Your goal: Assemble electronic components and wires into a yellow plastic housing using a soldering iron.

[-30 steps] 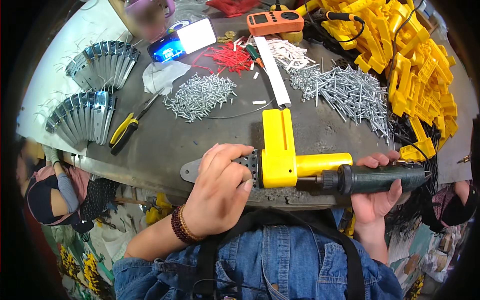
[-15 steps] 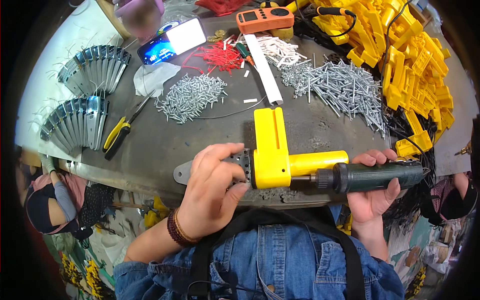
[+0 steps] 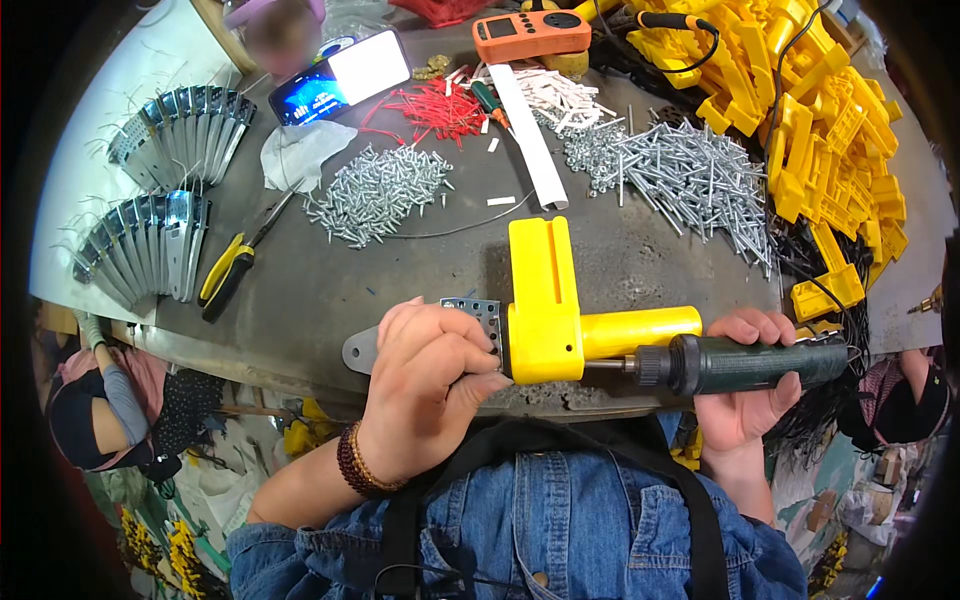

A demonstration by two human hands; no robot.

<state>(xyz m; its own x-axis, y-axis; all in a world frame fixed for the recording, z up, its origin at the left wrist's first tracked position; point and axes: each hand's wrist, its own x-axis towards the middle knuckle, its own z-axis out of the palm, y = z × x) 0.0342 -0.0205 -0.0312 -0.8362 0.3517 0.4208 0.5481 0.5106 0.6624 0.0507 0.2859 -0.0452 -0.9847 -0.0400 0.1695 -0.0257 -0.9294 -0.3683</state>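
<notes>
My right hand (image 3: 745, 385) is wrapped round a dark green electric screwdriver (image 3: 755, 364) lying level. Its thin bit runs left into the lower end of a yellow plastic housing (image 3: 540, 300), which has an upright grooved arm and a round yellow tube (image 3: 645, 331) to the right. Curled fingers of my left hand (image 3: 430, 365) grip a perforated metal plate (image 3: 478, 308) against the housing's left side. The plate's grey rounded end (image 3: 360, 350) with a hole sticks out past my left hand. The bit's tip is hidden inside the housing.
Loose screws (image 3: 380, 195), long bolts (image 3: 695, 180) and red sleeves (image 3: 440, 110) lie in piles. Pliers (image 3: 230, 275) and fanned metal plates (image 3: 145, 245) are at left, a phone (image 3: 340, 78) and orange meter (image 3: 530, 35) behind, yellow parts (image 3: 830, 150) heaped right.
My left hand's fingers have curled lower, baring more of the perforated plate's upper edge. The housing and screwdriver have shifted only very slightly.
</notes>
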